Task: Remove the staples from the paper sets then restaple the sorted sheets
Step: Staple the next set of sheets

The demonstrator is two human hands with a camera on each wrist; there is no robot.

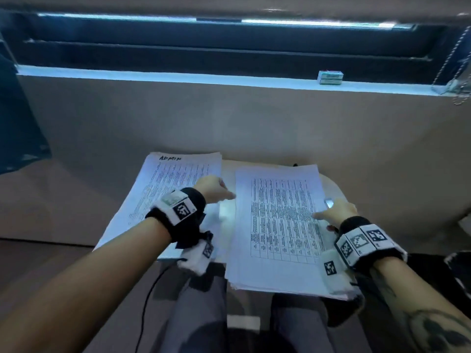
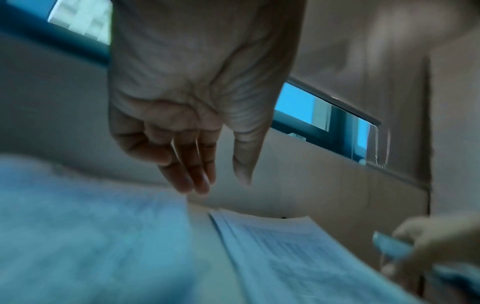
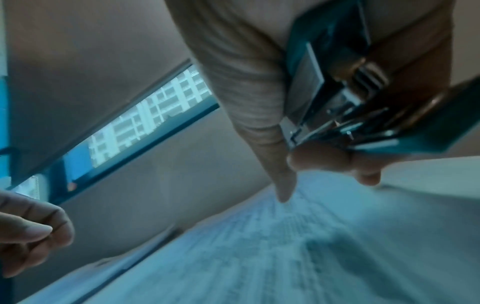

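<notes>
Two stacks of printed sheets lie on a small table. The left stack (image 1: 168,184) carries a handwritten "ADMIN" at its top. The right stack (image 1: 277,220) shows a printed grid. My left hand (image 1: 216,191) hovers between the stacks with relaxed fingers (image 2: 192,172) and holds nothing. My right hand (image 1: 334,211) grips a teal stapler (image 3: 337,98), fingers curled round it, while its thumb (image 3: 283,185) points down at the right stack's right edge. The stapler's tip (image 1: 328,202) sticks up above that hand.
The pale table (image 1: 228,171) stands against a beige wall below a window sill (image 1: 178,75). A small box (image 1: 330,77) sits on the sill at the right, near a bead chain (image 1: 458,62). My knees (image 1: 201,314) are under the table's near edge.
</notes>
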